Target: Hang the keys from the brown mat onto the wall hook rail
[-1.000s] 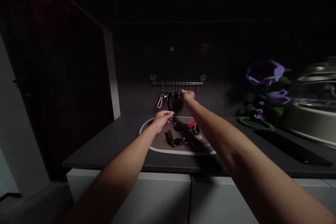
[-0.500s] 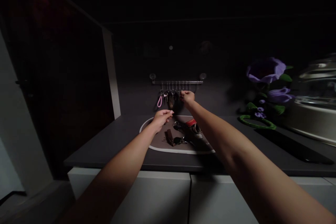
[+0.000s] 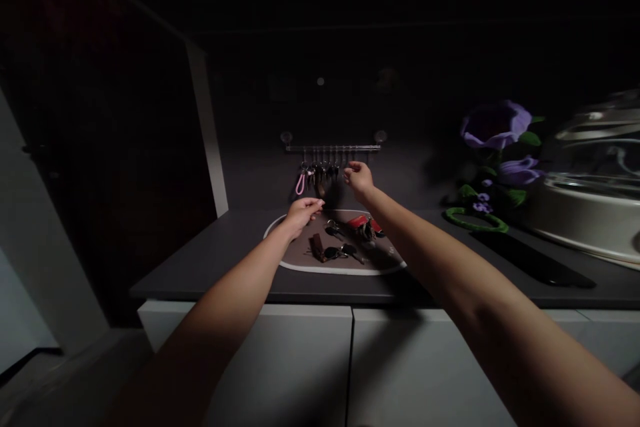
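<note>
A: What is seen to carry all this?
B: White cupboards (image 3: 280,360) are topped by a dark counter (image 3: 200,267), and its right end is taken up by a glass-lidded container (image 3: 590,220)

A: And toward the middle?
B: A white-edged mat (image 3: 343,271) is laid near the counter's back edge. Purple flowers (image 3: 497,127) are stood to its right, beside the container, with a dark flat object (image 3: 530,257) set between them and the front edge

A: What is fixed to the wall?
B: Above the mat's back edge, a rail (image 3: 333,147) is mounted with a row of hooks

A: How are the hands placed?
B: The right hand (image 3: 359,180) is raised below the rail's right half, fingers curled; the left hand (image 3: 303,213) is held over the mat's back left edge, its fingertips brought together. Whether anything is gripped by either cannot be told

A: And the small things?
B: Hanging keys (image 3: 320,177) are hung left of the right hand, a pink strap (image 3: 300,193) leftmost. Loose keys (image 3: 343,251) are strewn across the mat, and a red item (image 3: 357,221) is seen near its back edge
</note>
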{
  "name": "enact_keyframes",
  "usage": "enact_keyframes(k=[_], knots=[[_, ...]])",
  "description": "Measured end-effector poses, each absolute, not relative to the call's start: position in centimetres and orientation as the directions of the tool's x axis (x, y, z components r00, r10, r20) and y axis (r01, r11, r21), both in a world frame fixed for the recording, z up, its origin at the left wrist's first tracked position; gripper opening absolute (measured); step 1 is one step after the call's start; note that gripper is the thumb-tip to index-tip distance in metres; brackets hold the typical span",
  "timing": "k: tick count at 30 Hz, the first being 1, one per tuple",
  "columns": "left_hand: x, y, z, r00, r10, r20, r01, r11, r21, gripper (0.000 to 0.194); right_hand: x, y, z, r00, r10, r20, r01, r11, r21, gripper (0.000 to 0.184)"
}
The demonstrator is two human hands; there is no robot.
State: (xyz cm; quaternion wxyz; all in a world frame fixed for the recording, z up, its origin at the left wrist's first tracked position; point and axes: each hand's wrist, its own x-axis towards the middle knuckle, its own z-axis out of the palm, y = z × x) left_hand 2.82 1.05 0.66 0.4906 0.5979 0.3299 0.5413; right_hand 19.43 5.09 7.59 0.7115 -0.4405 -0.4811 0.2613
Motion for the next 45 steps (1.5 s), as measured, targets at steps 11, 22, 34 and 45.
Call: enact_keyframes(k=[11, 22, 34, 45], knots=[[2.9, 0.7, 0.2, 0.278, 0.879, 0.388, 0.040, -0.414, 0.909, 0.022, 19.4, -1.4, 2.0, 0.108, 0.843, 0.526, 0.307, 0.475, -0.824, 0.020], [3.1, 0.7, -0.1, 0.322, 0.873, 0.365, 0.151, -0.428, 0.891, 0.019, 20.4, -3.1, 0.8, 0.012, 0.816, 0.577, 0.585, 0.463, -0.666, 0.018], [3.2, 0.8, -0.7, 0.370, 0.867, 0.334, 0.279, -0.446, 0.850, 0.016, 20.7, -2.5, 0.3, -0.153, 0.824, 0.546, 0.798, 0.429, -0.423, 0.019], [3.0, 1.4, -1.1, 0.390, 0.852, 0.350, 0.348, -0.488, 0.800, 0.015, 20.4, -2.6, 0.5, -0.160, 0.833, 0.529, 0.845, 0.392, -0.363, 0.020]])
